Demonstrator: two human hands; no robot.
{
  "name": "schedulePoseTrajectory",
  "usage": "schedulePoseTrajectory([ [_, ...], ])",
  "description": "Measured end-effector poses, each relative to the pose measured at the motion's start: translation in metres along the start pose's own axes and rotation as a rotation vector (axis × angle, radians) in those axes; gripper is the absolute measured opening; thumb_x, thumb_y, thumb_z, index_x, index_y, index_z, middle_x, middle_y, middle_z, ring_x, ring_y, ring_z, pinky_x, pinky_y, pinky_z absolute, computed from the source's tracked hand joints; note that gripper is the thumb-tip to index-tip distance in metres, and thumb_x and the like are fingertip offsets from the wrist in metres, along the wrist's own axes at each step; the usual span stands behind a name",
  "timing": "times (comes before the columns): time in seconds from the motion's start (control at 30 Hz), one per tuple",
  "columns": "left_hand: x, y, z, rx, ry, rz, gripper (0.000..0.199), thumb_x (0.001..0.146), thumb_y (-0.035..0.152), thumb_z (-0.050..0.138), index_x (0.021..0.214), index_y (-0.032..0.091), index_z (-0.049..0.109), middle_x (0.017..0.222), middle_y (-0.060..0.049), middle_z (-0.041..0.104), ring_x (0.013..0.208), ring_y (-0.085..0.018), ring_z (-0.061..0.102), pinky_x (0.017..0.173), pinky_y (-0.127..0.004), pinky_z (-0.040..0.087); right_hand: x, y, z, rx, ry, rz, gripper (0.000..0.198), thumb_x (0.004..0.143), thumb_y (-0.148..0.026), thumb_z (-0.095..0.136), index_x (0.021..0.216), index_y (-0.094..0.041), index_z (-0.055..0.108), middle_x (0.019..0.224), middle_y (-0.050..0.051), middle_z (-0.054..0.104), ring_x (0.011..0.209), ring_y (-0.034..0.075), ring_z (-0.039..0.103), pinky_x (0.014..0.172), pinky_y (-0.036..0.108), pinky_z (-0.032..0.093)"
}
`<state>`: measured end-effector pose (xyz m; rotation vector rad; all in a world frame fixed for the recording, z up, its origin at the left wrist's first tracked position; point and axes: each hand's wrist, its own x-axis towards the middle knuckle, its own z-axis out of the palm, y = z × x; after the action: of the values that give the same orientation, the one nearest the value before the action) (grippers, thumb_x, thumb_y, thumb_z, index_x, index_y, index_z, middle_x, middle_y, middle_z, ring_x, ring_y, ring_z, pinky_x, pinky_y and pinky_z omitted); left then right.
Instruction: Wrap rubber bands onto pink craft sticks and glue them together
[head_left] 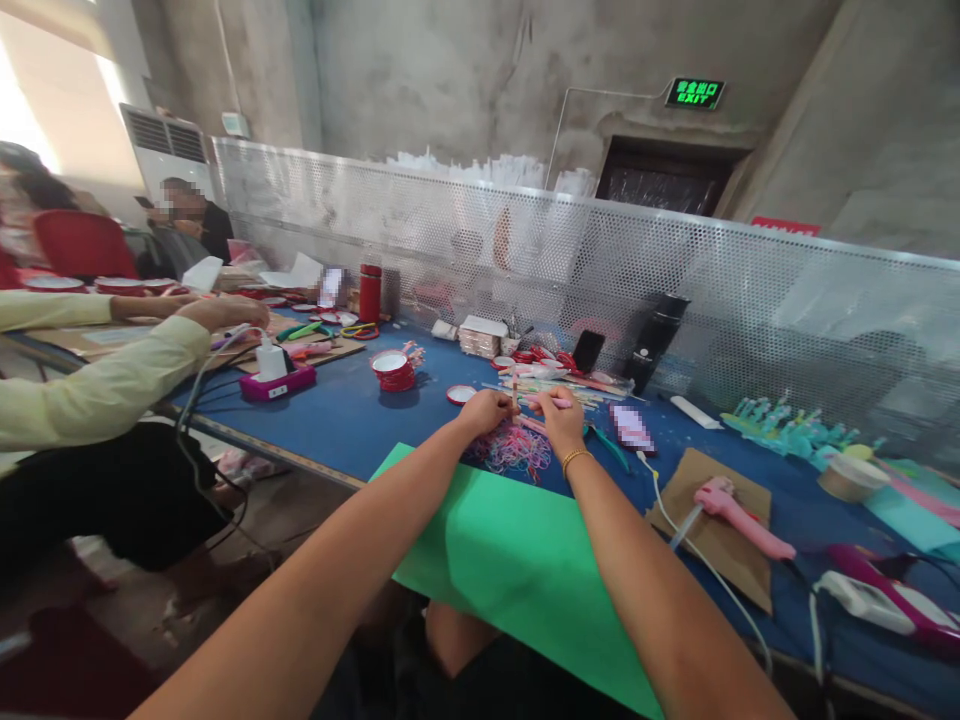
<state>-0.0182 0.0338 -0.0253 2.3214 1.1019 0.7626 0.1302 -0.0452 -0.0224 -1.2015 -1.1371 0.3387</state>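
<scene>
My left hand is closed, its fingertips pinching a thin, upright tan-and-pink stick. Just to the right, my right hand is closed around a small pink pen-like tool, whose exact kind I cannot make out. Its tip points toward the stick. Below both hands lies a tangled heap of thin pink, blue and purple loops. A bright green sheet spreads under my forearms at the table's front edge. Teal-handled pliers rest beside my right hand.
On the blue table stand stacked red-rimmed discs and a purple power strip. A pink glue gun lies on cardboard, with a white cable nearby. A perforated metal screen runs behind. A co-worker's sleeve reaches in at left.
</scene>
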Motion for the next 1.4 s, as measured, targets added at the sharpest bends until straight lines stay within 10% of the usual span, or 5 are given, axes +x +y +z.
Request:
schedulePoseTrajectory([
  [0.37,-0.007,0.008,-0.008,0.036,-0.004,0.026,0.029,0.078,0.038,0.054,0.075,0.018,0.075,0.070,-0.003,0.067,0.062,-0.013,0.053,0.055,-0.024,0.030,0.003,0.003,-0.005,-0.009,-0.052,-0.066,0.029,0.083,-0.048,0.048,0.089,-0.023,0.061,0.071,0.002,0.069,0.063,0.019,0.064,0.064,0.031,0.050],
  [0.77,-0.008,0.009,-0.007,0.107,0.006,0.041,0.024,0.077,0.030,0.055,0.081,0.020,0.076,0.074,-0.002,0.070,0.066,-0.014,0.055,0.059,-0.023,0.034,0.011,0.009,-0.018,-0.876,-0.219,-0.207,0.023,0.087,-0.019,0.044,0.099,-0.027,0.061,0.091,0.000,0.072,0.097,0.020,0.060,0.084,0.031,0.035],
  [1.4,-0.013,0.007,-0.006,0.067,0.017,0.078,0.025,0.080,0.032,0.053,0.077,0.019,0.074,0.074,-0.002,0.070,0.063,-0.013,0.054,0.057,-0.023,0.030,-0.002,-0.006,-0.010,-1.070,-0.244,-0.255,0.023,0.086,-0.018,0.047,0.101,-0.025,0.061,0.087,0.006,0.069,0.096,0.024,0.057,0.093,0.042,0.023],
])
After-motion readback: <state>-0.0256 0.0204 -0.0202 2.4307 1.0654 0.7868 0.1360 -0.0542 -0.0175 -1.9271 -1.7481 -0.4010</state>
